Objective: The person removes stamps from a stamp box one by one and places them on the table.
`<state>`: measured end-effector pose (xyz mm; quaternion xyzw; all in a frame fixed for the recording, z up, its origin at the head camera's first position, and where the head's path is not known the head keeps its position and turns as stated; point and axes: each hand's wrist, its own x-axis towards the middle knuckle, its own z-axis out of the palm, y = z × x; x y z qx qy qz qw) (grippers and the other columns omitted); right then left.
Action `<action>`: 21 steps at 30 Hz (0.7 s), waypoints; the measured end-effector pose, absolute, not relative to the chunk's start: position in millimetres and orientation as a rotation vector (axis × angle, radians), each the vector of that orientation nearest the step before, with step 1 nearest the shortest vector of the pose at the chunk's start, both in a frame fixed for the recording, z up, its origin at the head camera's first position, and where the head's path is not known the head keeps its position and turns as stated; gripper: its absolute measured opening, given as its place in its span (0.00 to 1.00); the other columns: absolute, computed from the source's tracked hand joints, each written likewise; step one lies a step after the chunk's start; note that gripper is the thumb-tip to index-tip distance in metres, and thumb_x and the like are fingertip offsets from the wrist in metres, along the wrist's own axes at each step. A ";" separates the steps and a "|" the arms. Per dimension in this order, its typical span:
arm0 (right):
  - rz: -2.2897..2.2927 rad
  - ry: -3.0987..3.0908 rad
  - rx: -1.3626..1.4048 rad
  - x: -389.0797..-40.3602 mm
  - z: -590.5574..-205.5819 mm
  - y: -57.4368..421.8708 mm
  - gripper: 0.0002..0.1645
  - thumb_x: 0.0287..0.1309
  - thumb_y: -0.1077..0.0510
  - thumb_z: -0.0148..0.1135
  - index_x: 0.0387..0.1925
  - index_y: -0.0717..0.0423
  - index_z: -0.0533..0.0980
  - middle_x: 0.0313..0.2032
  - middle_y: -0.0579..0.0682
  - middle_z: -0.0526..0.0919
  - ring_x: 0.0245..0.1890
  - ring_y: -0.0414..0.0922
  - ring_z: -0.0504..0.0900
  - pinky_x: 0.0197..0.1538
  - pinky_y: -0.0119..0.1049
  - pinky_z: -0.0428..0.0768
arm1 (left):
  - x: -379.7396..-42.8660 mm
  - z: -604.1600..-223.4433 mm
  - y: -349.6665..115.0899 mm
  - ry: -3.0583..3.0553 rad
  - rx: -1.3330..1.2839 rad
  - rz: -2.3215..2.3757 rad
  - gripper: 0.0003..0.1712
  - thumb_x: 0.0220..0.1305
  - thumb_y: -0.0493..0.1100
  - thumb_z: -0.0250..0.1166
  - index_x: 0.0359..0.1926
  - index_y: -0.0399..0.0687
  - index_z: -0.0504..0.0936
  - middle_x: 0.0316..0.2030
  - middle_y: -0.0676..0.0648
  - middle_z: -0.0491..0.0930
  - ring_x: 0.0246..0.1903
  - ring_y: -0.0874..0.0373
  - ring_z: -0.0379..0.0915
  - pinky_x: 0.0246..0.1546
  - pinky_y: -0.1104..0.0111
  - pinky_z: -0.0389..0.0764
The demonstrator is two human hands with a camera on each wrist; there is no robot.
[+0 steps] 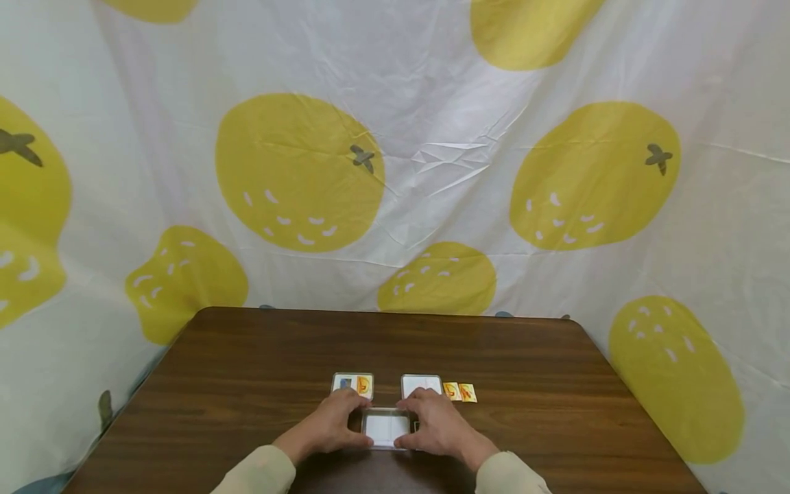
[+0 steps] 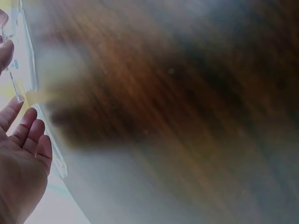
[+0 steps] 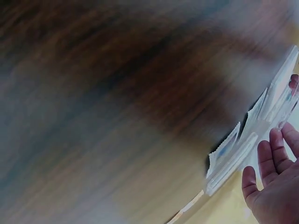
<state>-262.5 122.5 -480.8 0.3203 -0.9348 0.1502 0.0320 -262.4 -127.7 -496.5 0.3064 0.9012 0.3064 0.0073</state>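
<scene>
In the head view both hands hold a small clear plastic case (image 1: 378,429) with a white inside, near the table's front. My left hand (image 1: 333,423) pinches its left side between thumb and fingers. On the opposite side my right hand (image 1: 439,424) grips it the same way. The wrist views show fingertips at a thin transparent edge (image 3: 292,105); whether lid and base are joined cannot be told. Just beyond the left hand lies a case with colourful stamps (image 1: 364,383). Past the right hand is a white-filled case (image 1: 422,383), partly covered by fingers.
Two orange-and-yellow stamps (image 1: 467,392) lie right of the far case. Serrated-edged stamps (image 3: 225,149) show beside the cases in the right wrist view. The brown wooden table (image 1: 543,391) ends at a white curtain (image 1: 432,171) printed with yellow fruit.
</scene>
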 end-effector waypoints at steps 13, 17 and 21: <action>0.446 -2.873 1.026 -263.5 -485.8 125.3 0.35 0.45 0.38 0.75 0.53 0.52 0.82 0.46 0.46 0.80 0.48 0.46 0.77 0.52 0.46 0.74 | -263.5 -503.8 -124.9 2.851 0.895 0.881 0.33 0.46 0.57 0.78 0.50 0.46 0.81 0.46 0.49 0.75 0.50 0.48 0.70 0.52 0.48 0.68; 0.422 -2.896 1.008 -264.0 -488.6 125.0 0.36 0.45 0.37 0.74 0.53 0.51 0.81 0.47 0.47 0.80 0.50 0.47 0.77 0.53 0.48 0.73 | -263.5 -504.7 -124.2 2.853 0.881 0.855 0.33 0.46 0.58 0.78 0.50 0.47 0.81 0.47 0.49 0.74 0.50 0.48 0.69 0.52 0.49 0.67; 0.399 -2.923 0.999 -264.2 -491.6 125.4 0.37 0.45 0.35 0.74 0.54 0.51 0.81 0.49 0.48 0.80 0.51 0.48 0.77 0.54 0.49 0.73 | -262.9 -505.8 -123.5 2.860 0.878 0.839 0.33 0.46 0.59 0.79 0.50 0.48 0.82 0.47 0.50 0.73 0.49 0.49 0.68 0.50 0.50 0.67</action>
